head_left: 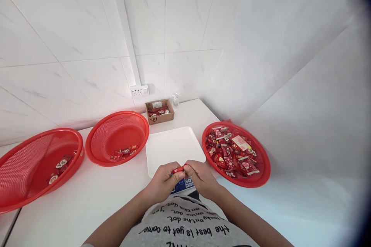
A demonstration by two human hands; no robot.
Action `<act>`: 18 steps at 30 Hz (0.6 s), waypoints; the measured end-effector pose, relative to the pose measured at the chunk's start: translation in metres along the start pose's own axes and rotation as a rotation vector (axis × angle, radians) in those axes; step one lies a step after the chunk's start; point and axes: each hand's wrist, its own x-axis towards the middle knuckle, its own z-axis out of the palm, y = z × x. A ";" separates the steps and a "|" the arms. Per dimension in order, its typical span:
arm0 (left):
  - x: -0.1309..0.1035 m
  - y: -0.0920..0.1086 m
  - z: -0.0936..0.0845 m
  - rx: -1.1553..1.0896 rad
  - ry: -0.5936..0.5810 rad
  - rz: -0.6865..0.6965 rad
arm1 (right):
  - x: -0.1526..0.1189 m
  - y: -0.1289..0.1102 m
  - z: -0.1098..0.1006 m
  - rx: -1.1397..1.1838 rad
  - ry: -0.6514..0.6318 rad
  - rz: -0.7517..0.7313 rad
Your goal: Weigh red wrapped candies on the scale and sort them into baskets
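Close to my body, my left hand (165, 181) is closed on a small red wrapped packet (177, 170). My right hand (201, 177) pinches the other end of that packet between thumb and fingers. Both hands are over the near edge of a white flat-topped scale (174, 147), whose blue keypad (188, 182) shows partly beneath them. To the right, a red basket (265, 170) holds many red packets (228, 150). At the left, a red basket (97, 139) has several packets at its bottom, and another red basket (17, 162) further left holds several more.
Behind the scale, a small cardboard box (160, 119) with red packets stands on the white table (87, 204). A clear plastic item (175, 99) is beside it. The tiled wall with a socket (139, 90) bounds the back, and another wall rises at the right.
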 end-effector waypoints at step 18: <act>0.008 -0.034 0.017 -0.277 0.132 -0.127 | -0.001 0.022 0.019 0.248 -0.087 0.187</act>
